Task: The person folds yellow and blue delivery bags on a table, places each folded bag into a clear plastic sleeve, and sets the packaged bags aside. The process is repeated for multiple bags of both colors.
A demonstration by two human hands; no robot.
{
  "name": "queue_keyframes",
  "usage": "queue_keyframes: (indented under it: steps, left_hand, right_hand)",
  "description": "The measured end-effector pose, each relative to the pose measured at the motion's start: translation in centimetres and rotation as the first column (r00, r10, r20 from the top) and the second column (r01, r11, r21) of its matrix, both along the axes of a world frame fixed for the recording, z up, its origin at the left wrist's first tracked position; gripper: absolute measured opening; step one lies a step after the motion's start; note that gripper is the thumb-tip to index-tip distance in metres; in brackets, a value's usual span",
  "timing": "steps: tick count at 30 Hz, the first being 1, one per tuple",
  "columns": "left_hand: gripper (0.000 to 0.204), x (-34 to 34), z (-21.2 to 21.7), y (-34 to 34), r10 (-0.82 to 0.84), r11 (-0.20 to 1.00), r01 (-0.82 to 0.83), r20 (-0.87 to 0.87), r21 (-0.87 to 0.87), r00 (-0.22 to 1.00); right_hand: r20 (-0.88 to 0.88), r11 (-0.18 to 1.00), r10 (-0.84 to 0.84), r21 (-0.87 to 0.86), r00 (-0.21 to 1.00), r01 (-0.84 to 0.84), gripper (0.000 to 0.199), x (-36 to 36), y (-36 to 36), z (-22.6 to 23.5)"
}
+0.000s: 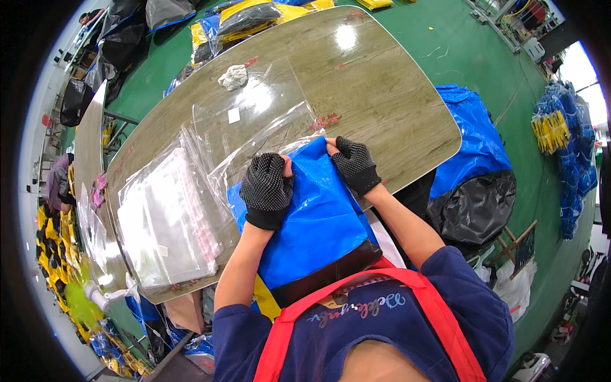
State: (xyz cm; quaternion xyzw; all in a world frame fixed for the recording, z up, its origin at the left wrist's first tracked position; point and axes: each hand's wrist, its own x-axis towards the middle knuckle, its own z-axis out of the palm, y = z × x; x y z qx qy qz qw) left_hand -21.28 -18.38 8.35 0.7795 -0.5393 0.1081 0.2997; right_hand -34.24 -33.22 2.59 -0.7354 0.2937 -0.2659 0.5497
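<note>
A blue bag [312, 213] with a black band along its near end lies over the table's near edge and against my body. On its left side, my left hand [267, 190] is closed, gripping the sheet near its edge. My right hand [351, 164] pinches the far right corner between thumb and fingers. Both hands wear black dotted gloves with bare fingertips. Just beyond the bag, a transparent plastic bag [267, 149] lies flat, touching or close to its far edge. A stack of transparent plastic bags [167, 223] rests left of my left hand.
The wood-patterned table [382, 83] has a crumpled white cloth [233, 77] and a small white card [234, 115] on it. A large blue and black bag [474, 172] stands at its right. Packed yellow and blue bundles [248, 19] lie beyond the far edge. A small green fan [83, 299] is at left.
</note>
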Motion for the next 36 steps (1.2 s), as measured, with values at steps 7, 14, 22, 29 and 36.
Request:
queue_keyframes:
  steps: [7, 14, 22, 29, 36]
  left_hand:
    - [0.009, -0.3, -0.4, 0.4, 0.017, 0.999, -0.015, 0.064, -0.036, 0.998]
    - [0.008, -1.0, 0.4, 1.5, 0.019, 0.999, -0.017, 0.050, -0.042, 0.999]
    - [0.013, -0.9, 0.1, 1.6, 0.023, 0.996, -0.020, 0.036, -0.087, 0.999]
    - [0.010, -0.7, 0.6, 1.9, 0.025, 0.999, -0.025, -0.008, -0.047, 1.000]
    - [0.010, -1.3, 1.4, 3.9, -0.163, 0.972, 0.183, -0.142, 0.147, 0.976]
  right_hand:
    - [-0.104, 0.944, -0.088, -0.326, 0.991, 0.049, 0.029, 1.2, 0.1, -0.3]
    - [0.110, 0.807, -0.115, -0.570, 0.987, 0.157, 0.021, 0.9, 0.6, 0.0]
    - [0.098, 0.897, -0.165, -0.400, 0.981, 0.191, 0.015, 0.8, 1.0, 0.6]
    - [0.135, 0.952, -0.193, -0.212, 0.972, 0.219, 0.016, 0.2, 1.6, 0.4]
    - [-0.132, 1.000, -0.024, 0.015, 0.991, 0.026, 0.018, -5.0, 3.2, -0.9]
